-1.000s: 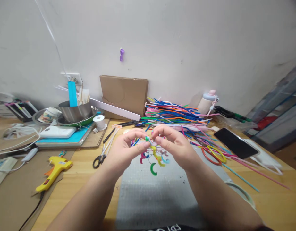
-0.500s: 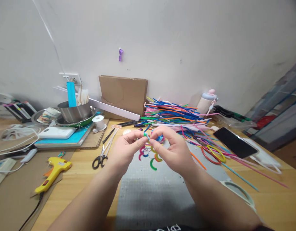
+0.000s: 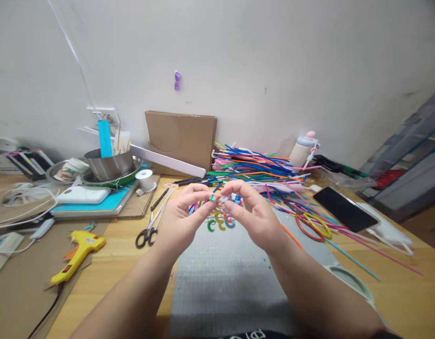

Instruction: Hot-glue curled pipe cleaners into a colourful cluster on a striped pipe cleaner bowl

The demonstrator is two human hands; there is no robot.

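A small multicoloured pipe-cleaner piece (image 3: 221,222) is held up over the grey cutting mat (image 3: 227,282). Green, yellow, orange and blue curls hang below it. My left hand (image 3: 185,221) pinches its left side between thumb and fingertips, near a green and orange bit. On the other side, my right hand (image 3: 254,216) grips it the same way, with blue and white parts showing behind the thumb. The fingertips of both hands are close together, and much of the piece is hidden behind them.
Behind my hands lies a heap of pipe cleaners (image 3: 256,162). Black-handled scissors (image 3: 146,235) and a yellow glue gun (image 3: 78,254) are on the left. To the right are a phone (image 3: 346,209), red and yellow handles (image 3: 311,227) and a pale scissor handle (image 3: 355,282).
The piece has turned between my fingers, so different curls now hang below. My right fingers have shifted slightly; both hands stay in nearly the same place.
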